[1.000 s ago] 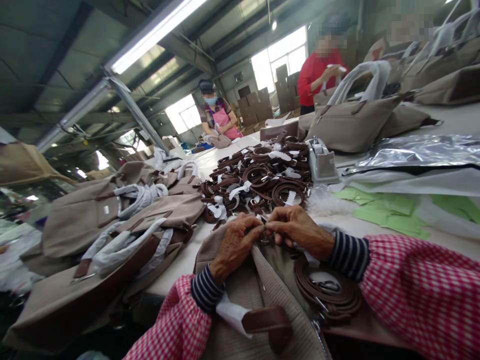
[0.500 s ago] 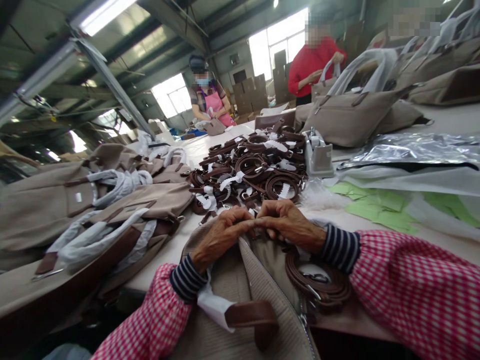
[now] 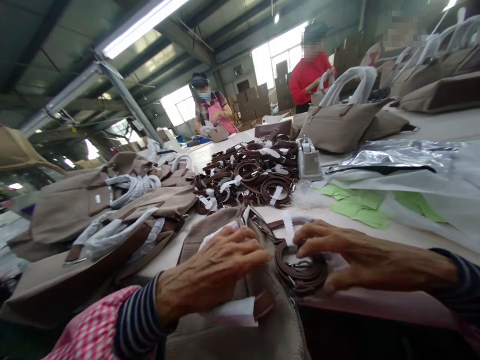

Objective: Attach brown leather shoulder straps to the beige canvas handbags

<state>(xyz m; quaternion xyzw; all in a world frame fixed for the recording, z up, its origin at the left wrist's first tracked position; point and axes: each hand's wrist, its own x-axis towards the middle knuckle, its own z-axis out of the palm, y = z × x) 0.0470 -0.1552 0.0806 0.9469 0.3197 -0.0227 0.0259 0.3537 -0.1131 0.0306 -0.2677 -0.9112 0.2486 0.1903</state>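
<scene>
A taupe handbag point(image 3: 210, 225) with a ribbed surface lies in front of me, its zipper running along the right. Over the bag is my left hand point(image 3: 219, 267), open, with its fingers loosely stretched. It covers part of a paper-wrapped brown handle point(image 3: 264, 305); whether it touches the bag I cannot tell. On the bag's right side rests a coiled brown strap point(image 3: 283, 265) with a metal clasp and a white paper tag point(image 3: 288, 230). My right hand point(image 3: 348, 255) is at this coil, thumb and fingers apart around its right side.
Beyond the bag lies a heap of coiled brown straps point(image 3: 243, 175), beside a grey dispenser-like device point(image 3: 309, 160). More handbags point(image 3: 150, 240) are piled left, and another bag point(image 3: 339, 127) stands back right. Green sheets point(image 3: 356, 205) lie right. Two people point(image 3: 217, 112) work across the table.
My hands were together at the bag's far end; now they are apart. The left has come back over the bag, and the right has moved right to the coiled strap. The view has shifted.
</scene>
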